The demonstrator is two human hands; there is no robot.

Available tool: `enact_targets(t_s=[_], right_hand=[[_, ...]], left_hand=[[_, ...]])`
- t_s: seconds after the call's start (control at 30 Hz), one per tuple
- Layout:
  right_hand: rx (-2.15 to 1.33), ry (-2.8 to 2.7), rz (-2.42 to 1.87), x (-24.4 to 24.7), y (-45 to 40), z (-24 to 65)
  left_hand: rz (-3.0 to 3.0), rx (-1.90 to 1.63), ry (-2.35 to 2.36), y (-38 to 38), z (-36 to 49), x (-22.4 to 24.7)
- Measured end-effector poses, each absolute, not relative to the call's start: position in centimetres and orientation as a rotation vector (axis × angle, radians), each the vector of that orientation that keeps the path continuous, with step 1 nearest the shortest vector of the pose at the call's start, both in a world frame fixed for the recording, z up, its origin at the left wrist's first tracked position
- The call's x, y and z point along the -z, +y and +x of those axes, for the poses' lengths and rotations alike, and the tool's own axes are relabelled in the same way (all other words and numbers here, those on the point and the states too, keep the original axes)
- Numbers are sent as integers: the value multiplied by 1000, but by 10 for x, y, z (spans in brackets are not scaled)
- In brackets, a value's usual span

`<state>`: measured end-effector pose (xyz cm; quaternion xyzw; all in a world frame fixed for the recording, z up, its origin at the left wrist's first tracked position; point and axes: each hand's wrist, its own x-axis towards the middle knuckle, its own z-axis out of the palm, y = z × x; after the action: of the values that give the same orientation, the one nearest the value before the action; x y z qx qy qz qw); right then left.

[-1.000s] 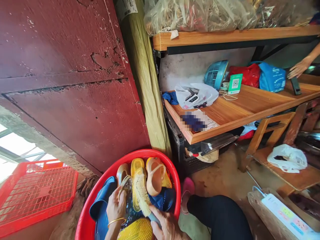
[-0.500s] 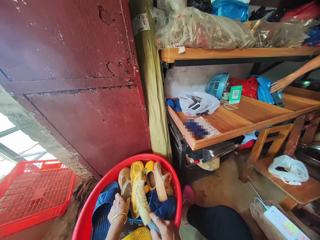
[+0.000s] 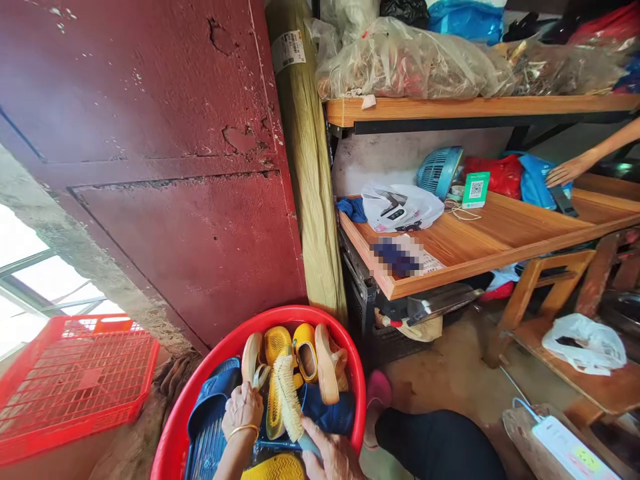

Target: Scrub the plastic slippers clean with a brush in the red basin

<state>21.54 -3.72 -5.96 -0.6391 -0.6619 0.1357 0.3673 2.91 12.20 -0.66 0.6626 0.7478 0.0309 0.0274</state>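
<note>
A red basin [image 3: 173, 407] at the bottom middle is filled with footwear. My left hand [image 3: 243, 411], a gold bangle on its wrist, has its fingers closed at the strap of a beige sandal [image 3: 251, 358] that stands tilted at the back left. Held by its grey handle, a scrub brush [image 3: 287, 393] with pale bristles is in my right hand [image 3: 331, 455]. The bristles lie over a yellow slipper [image 3: 277, 345]. Beside it are a yellow clog [image 3: 303, 340] and another beige sandal [image 3: 327, 373]. A blue slipper [image 3: 213, 407] lies under my left wrist.
A maroon metal door [image 3: 175, 167] rises behind the basin; a red crate [image 3: 80, 380] is at left. Wooden shelves [image 3: 480, 257] stand at right, where another person's hand [image 3: 565, 171] touches a blue bag. A power strip [image 3: 570, 447] lies low at right.
My left hand has moved up and taken hold of the beige sandal, which is now turned more onto its side. The yellow slipper has shifted under the brush. The whole view moved slightly.
</note>
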Motion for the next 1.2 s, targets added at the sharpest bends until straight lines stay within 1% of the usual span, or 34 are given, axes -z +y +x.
enact_targets(t_s=[0.2,0.43,0.7,0.93,1.07,1.2], right_hand=[[-392,-1693,-1634,45,-43,217],[-564,-1793,-1557,24,-42,227],[-610,-1800,-1519,26,-41,231],[-640,-1950,-1683,12,-38,226],[-613,-1937,-1741,4,-39,224],[-629,-1867,-1624,2,-46,226]], left_hand=[[2143,-89,2256,119,7,-14],[1914,-284,2213,115,-15,-43],[1567,-673,2269,82,-31,-47],[1591,-1103,2295,78,-37,-61],[1308,-1264,2150,72,-35,-68],[1035,-1350,1860,46,-33,-48]])
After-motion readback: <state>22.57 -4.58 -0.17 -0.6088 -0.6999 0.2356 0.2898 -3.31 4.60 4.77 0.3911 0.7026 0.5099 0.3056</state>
